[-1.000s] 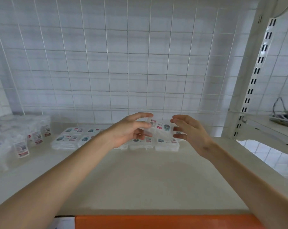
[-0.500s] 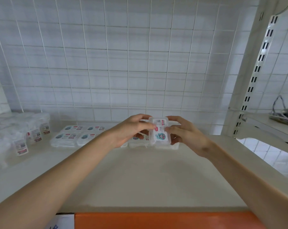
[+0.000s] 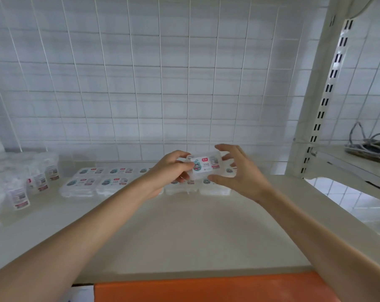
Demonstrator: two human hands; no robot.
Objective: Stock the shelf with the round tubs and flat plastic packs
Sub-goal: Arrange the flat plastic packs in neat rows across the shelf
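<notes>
Far left: clear round plastic tubs with white labels [image 3: 21, 192], grouped on the white shelf [image 3: 184, 232].

Next right: two rows of flat clear plastic packs with blue-and-red labels [image 3: 84, 184], lying flat, long sides parallel to the shelf's back edge.

Left hand [image 3: 169, 173]: thumb and fingers pinch the left end of one more flat clear pack [image 3: 205, 165]. It's held in the air, just above the right part of the rows, label facing the camera.

Key relation: the pack extends rightward from the left-hand pinch. Its long axis runs left-right, matching the laid packs, so I'd say no turn is needed, only tipping flat and lowering.

Right hand [image 3: 241, 173]: spread and loose, bracketing the pack's free right end, thumb below, fingers above. Can't tell if it touches. It's the nearer hand to steady that end.
</notes>
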